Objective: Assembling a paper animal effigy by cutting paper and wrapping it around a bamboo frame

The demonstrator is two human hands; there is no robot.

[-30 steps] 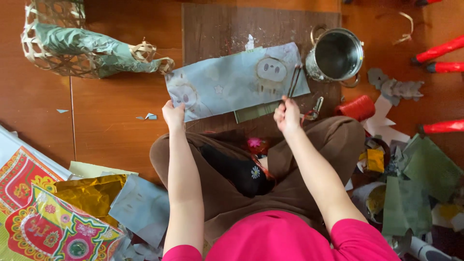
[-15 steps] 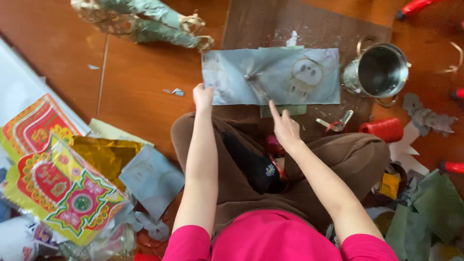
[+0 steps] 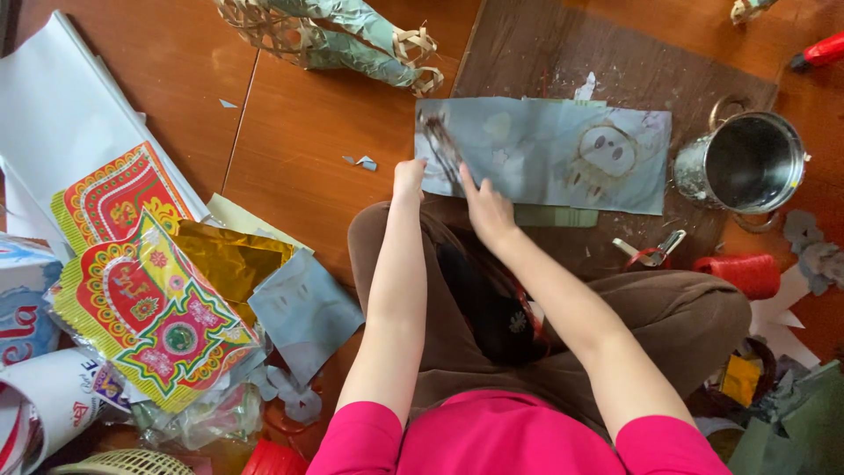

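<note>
A grey-blue paper (image 3: 563,154) lies flat on the dark board (image 3: 633,62), along its near edge. The left hand (image 3: 409,179) presses the paper's near left corner, fingers curled on it. The right hand (image 3: 486,209) grips a blurred brush (image 3: 442,145) over the paper's left end. A metal pot (image 3: 745,165) stands at the board's right edge, beside the paper.

A shiny metal pot (image 3: 749,164) stands at the right edge of a dark brown board (image 3: 563,53), with a red spool of thread (image 3: 743,274) near it. A woven bamboo frame partly covered in paper (image 3: 330,35) lies at the top. On the left, red and yellow patterned sheets (image 3: 154,308) overlap gold foil (image 3: 230,257) and white paper (image 3: 61,123)
</note>
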